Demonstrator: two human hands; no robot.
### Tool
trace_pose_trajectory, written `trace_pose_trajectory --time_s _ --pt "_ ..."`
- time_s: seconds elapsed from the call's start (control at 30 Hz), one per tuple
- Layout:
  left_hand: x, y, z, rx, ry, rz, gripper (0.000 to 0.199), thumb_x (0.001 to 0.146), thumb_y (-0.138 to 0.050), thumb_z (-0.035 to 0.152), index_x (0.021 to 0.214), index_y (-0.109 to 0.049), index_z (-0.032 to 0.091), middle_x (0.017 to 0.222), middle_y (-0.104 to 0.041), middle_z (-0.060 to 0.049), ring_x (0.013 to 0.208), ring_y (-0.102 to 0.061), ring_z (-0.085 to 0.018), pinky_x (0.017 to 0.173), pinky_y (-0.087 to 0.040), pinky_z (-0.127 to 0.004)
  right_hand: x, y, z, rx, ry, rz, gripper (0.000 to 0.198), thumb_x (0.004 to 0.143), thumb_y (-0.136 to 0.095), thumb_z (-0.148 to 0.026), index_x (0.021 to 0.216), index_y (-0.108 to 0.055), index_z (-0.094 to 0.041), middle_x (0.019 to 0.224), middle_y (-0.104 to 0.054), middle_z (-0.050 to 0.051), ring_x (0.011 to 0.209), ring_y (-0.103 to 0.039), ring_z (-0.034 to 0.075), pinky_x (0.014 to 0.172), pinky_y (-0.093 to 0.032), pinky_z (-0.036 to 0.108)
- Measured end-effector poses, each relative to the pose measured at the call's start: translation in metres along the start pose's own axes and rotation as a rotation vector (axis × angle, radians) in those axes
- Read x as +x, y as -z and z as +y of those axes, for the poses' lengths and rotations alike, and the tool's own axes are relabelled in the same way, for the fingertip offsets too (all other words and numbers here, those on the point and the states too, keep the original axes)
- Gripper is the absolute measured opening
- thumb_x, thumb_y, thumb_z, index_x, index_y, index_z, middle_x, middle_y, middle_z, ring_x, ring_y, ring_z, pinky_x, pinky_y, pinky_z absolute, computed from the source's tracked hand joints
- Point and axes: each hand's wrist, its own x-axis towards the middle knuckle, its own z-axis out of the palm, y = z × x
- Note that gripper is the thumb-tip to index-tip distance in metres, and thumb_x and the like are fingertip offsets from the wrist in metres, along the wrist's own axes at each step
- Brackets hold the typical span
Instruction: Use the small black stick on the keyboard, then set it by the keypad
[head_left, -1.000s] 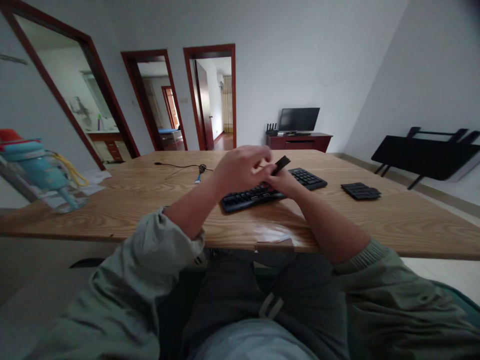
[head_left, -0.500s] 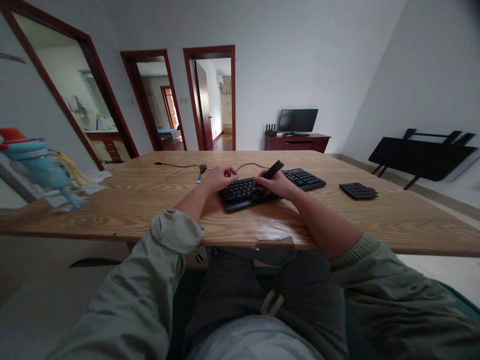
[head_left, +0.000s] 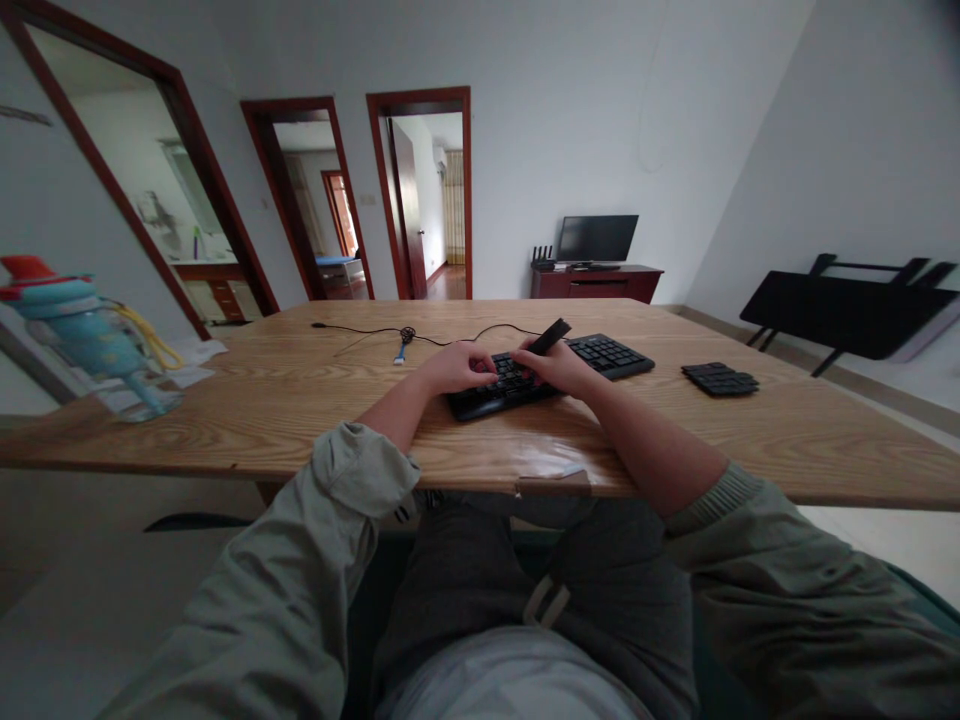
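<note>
A black keyboard (head_left: 611,357) lies slantwise on the wooden table. My left hand (head_left: 459,368) is over its left part, fingers curled and thumb tip close to them; whatever they hold, if anything, is too small to make out. Over the middle of the keys, my right hand (head_left: 551,365) grips a dark stick-like tool (head_left: 553,333). The tool's wide end points up and away to the right, while its lower end is hidden by the fingers. Farther right lies a dark flat cluster of small pieces (head_left: 720,379), which looks like loose keycaps.
Behind the keyboard runs a thin black cable (head_left: 360,329) with a knotted bundle and a blue-and-white tag (head_left: 400,353). A blue bottle with a red top (head_left: 82,330) stands at the table's left beside white papers. Brown tape (head_left: 555,484) covers part of the front edge (head_left: 315,477).
My left hand has moved right and slightly nearer to me, farther over the keys, its fingers now lower. My right hand keeps the tool in nearly the same spot.
</note>
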Motion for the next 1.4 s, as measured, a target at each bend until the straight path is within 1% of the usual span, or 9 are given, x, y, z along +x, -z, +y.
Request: trace_pose_trajectory --time_s 0.1,0.23,0.4,0.53,0.73,0.93,1.07,1.23,1.4 --pt "0.000 0.000 0.002 0.023 0.003 -0.022 0.021 0.077 -0.065 0.034 0.087 -0.075 0.018 0.073 -0.066 0.000 0.067 -0.056 -0.013 0.062 -0.041 -0.023 0.000 0.000 0.002 0.007 -0.010 -0.009 0.028 0.082 -0.064 -0.045 0.079 -0.061 -0.018 0.064 -0.054 -0.001 0.053 -0.046 0.009 0.044 -0.039 0.020" --pt "0.000 -0.001 -0.001 0.028 -0.036 -0.024 0.019 0.076 -0.066 0.033 0.086 -0.075 0.019 0.071 -0.065 0.001 0.066 -0.056 -0.013 0.062 -0.040 -0.023 0.002 0.000 0.004 0.002 -0.010 -0.012 0.028 0.082 -0.064 -0.046 0.081 -0.061 -0.018 0.064 -0.054 -0.001 0.052 -0.045 0.009 0.042 -0.039 0.020" --pt "0.001 -0.004 -0.005 -0.039 -0.007 -0.031 0.026 0.075 -0.068 0.041 0.087 -0.071 0.018 0.072 -0.064 0.001 0.065 -0.055 -0.012 0.059 -0.040 -0.023 0.003 0.002 0.005 -0.010 -0.010 -0.059 0.032 0.081 -0.064 -0.049 0.082 -0.063 -0.017 0.066 -0.055 0.000 0.054 -0.047 0.009 0.042 -0.040 0.020" --pt "0.002 -0.005 -0.004 -0.011 -0.006 -0.052 0.028 0.074 -0.069 0.045 0.082 -0.070 0.019 0.071 -0.064 0.001 0.065 -0.055 -0.013 0.058 -0.038 -0.023 0.002 0.004 0.003 0.000 0.022 -0.067 0.032 0.079 -0.066 -0.049 0.084 -0.064 -0.017 0.068 -0.057 0.001 0.057 -0.049 0.010 0.044 -0.042 0.019" --pt "0.002 -0.003 0.002 0.094 -0.077 -0.046 0.025 0.076 -0.068 0.040 0.088 -0.075 0.020 0.075 -0.067 0.000 0.067 -0.058 -0.014 0.061 -0.040 -0.024 -0.001 0.004 -0.004 -0.026 0.034 -0.069 0.035 0.079 -0.064 -0.051 0.085 -0.063 -0.017 0.070 -0.058 0.000 0.055 -0.048 0.009 0.045 -0.040 0.020" --pt "0.002 -0.003 0.005 0.150 -0.128 -0.057 0.021 0.080 -0.064 0.032 0.091 -0.077 0.020 0.082 -0.071 -0.001 0.075 -0.061 -0.014 0.069 -0.043 -0.023 0.000 0.003 -0.004 -0.040 0.061 -0.050 0.035 0.079 -0.064 -0.051 0.085 -0.062 -0.016 0.071 -0.058 0.000 0.058 -0.049 0.009 0.048 -0.040 0.021" --pt "0.002 -0.002 0.006 0.159 -0.115 -0.054 0.021 0.081 -0.064 0.031 0.093 -0.077 0.021 0.084 -0.072 -0.001 0.075 -0.061 -0.013 0.069 -0.043 -0.022 0.002 0.003 0.000 -0.036 0.094 -0.039 0.037 0.080 -0.063 -0.052 0.086 -0.062 -0.016 0.071 -0.058 0.001 0.057 -0.048 0.010 0.048 -0.040 0.022" --pt "0.002 -0.003 0.005 0.169 -0.109 -0.080 0.020 0.081 -0.063 0.027 0.093 -0.077 0.020 0.086 -0.073 -0.001 0.077 -0.062 -0.013 0.070 -0.044 -0.021 0.004 0.004 0.006 -0.060 0.064 -0.048 0.034 0.081 -0.063 -0.050 0.089 -0.062 -0.017 0.072 -0.059 0.001 0.059 -0.050 0.011 0.049 -0.042 0.023" --pt "0.002 -0.003 0.005 0.154 -0.104 -0.100 0.020 0.082 -0.062 0.026 0.094 -0.077 0.020 0.089 -0.074 -0.001 0.079 -0.063 -0.013 0.072 -0.044 -0.020 0.004 0.005 0.004 -0.101 0.041 -0.061 0.033 0.083 -0.061 -0.049 0.088 -0.060 -0.017 0.070 -0.058 0.000 0.053 -0.047 0.009 0.045 -0.040 0.022"
